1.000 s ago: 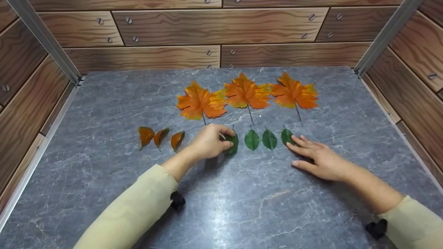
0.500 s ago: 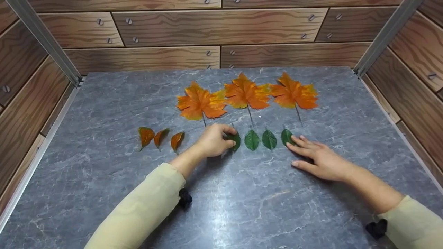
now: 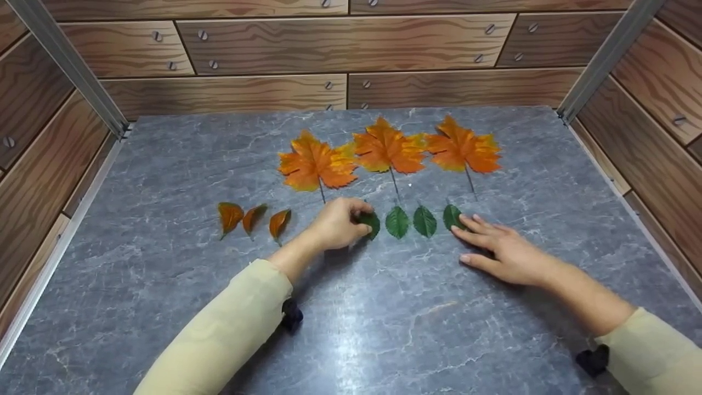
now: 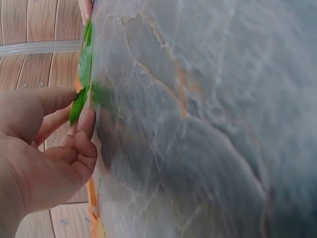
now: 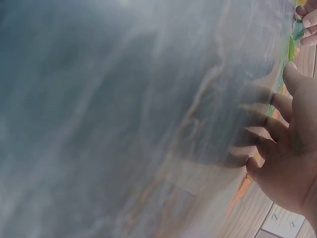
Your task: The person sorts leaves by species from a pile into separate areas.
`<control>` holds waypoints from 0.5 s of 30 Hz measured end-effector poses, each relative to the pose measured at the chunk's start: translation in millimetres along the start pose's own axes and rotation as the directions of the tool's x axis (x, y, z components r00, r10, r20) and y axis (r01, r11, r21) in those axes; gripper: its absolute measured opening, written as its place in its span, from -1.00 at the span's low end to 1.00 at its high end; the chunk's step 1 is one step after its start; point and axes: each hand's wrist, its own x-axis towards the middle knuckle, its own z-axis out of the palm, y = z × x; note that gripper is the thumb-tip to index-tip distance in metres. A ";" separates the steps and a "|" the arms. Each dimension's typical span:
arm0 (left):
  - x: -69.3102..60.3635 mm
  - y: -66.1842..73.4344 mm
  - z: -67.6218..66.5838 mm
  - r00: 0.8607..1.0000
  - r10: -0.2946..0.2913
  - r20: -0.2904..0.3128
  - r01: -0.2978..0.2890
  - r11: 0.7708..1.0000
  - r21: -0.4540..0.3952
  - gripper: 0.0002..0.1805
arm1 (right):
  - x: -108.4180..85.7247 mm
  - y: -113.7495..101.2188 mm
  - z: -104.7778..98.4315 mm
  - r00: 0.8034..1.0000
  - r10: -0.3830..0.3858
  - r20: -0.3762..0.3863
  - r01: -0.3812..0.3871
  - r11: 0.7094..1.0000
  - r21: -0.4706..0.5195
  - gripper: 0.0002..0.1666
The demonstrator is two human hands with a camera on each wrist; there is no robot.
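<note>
In the head view my left hand (image 3: 341,224) pinches the leftmost green leaf (image 3: 372,225) between thumb and fingers, and part of that leaf is hidden. The left wrist view shows this green leaf (image 4: 78,105) between the thumb and fingers, close to the tabletop. Two more green leaves stand in the row, one (image 3: 397,222) beside the other (image 3: 425,221). At the row's right end, the spread fingertips of my right hand (image 3: 510,252) touch the edge of another green leaf (image 3: 451,216). In the right wrist view the right hand (image 5: 297,144) has its fingers extended on the surface.
Three orange maple leaves, a left one (image 3: 317,163), a middle one (image 3: 388,147) and a right one (image 3: 463,145), lie behind the green row, stems toward me. Three small brown leaves (image 3: 253,219) lie to the left. Wood-patterned walls (image 3: 345,46) enclose the grey marbled table (image 3: 181,329).
My left hand has shifted slightly right with the pinched green leaf, closer to the neighbouring leaf. The right hand stays in place on the rightmost green leaf.
</note>
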 end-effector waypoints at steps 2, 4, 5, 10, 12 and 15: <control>-1.3 -0.8 -2.5 1.000 0.010 0.002 -0.010 1.000 -0.002 -0.59 | 1.0 0.4 -0.5 1.000 -0.003 -0.003 0.003 1.000 -0.001 -0.19; -2.9 -1.1 -5.7 1.000 0.008 0.004 -0.008 1.000 -0.004 -0.58 | 2.3 1.1 -0.5 1.000 -0.004 -0.007 0.004 1.000 -0.002 -0.19; -4.0 -1.1 -7.4 1.000 0.002 0.006 -0.002 1.000 -0.004 -0.58 | 3.0 1.2 -0.6 1.000 -0.002 -0.007 0.002 1.000 -0.002 -0.19; -15.2 1.5 -18.6 0.999 -0.037 0.000 0.037 0.999 0.033 -0.51 | 7.2 1.5 0.9 1.000 0.001 -0.015 -0.001 1.000 0.006 -0.18; -22.8 3.2 -24.0 0.999 -0.035 -0.016 0.036 0.997 0.072 -0.47 | 8.7 1.7 1.5 1.000 -0.002 -0.023 0.002 1.000 0.015 -0.18; -36.7 5.6 -31.2 0.998 -0.010 -0.065 0.020 0.988 0.153 -0.43 | 9.9 2.8 1.3 0.999 0.000 -0.054 0.002 0.999 0.037 -0.19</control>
